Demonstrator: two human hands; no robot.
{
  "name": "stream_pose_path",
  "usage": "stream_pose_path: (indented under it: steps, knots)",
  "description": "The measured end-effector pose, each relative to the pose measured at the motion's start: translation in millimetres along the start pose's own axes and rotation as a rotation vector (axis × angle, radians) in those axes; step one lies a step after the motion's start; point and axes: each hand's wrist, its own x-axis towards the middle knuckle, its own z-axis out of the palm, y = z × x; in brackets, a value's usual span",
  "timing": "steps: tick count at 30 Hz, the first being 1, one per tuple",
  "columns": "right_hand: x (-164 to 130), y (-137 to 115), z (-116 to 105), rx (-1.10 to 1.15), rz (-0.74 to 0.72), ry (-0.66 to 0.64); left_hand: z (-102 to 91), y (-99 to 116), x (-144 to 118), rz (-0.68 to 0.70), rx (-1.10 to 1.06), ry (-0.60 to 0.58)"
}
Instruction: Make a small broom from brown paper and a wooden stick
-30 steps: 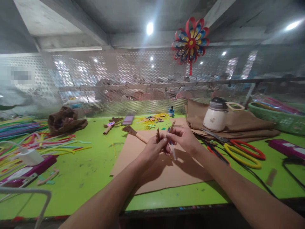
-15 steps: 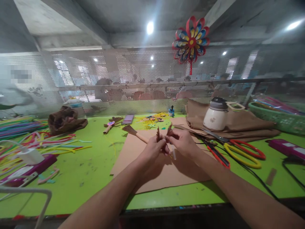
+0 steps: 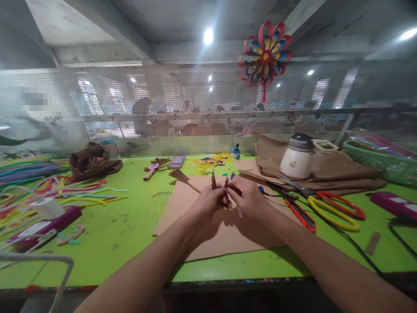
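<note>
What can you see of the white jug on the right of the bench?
The white jug is squat and rounded, glossy like plastic or enamel, with a dark grey domed lid and a pale loop handle sticking out to its right. It stands upright at the back right, on folded brown cloth. Faint smudges mark its front. Neither hand touches it.

Dark brown strips point(image 3: 214, 180) stand up between the fingers point(image 3: 221, 191) of both hands. Beneath the fingers lies a tan cardboard sheet point(image 3: 202, 226) on a bright lime-green table point(image 3: 130, 234). Right of the fingers lie scissors with red and yellow handles point(image 3: 335, 208) and a white jug with a dark grey lid point(image 3: 296, 161). Left of the fingers, multicoloured strips point(image 3: 48, 187) in pink, yellow, green and purple. Above the fingers hangs a red, blue and yellow pinwheel point(image 3: 265, 54).
</note>
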Motion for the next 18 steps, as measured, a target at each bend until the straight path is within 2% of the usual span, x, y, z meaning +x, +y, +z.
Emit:
stream_pose_path:
  steps: [6,13,18]
  knots:
    - [2.7,-2.9,-5.0,0.027,-0.016,0.029,-1.4,2.6,0.2,-0.036,-0.080,-0.043]
    - [2.0,-7.9,-7.9,0.112,-0.033,-0.005,-2.8,4.0,-0.2,-0.092,-0.122,-0.008]
    - [0.1,-6.6,-1.4,0.083,-0.078,-0.008,-7.6,1.7,1.7,-0.160,-0.144,0.002]
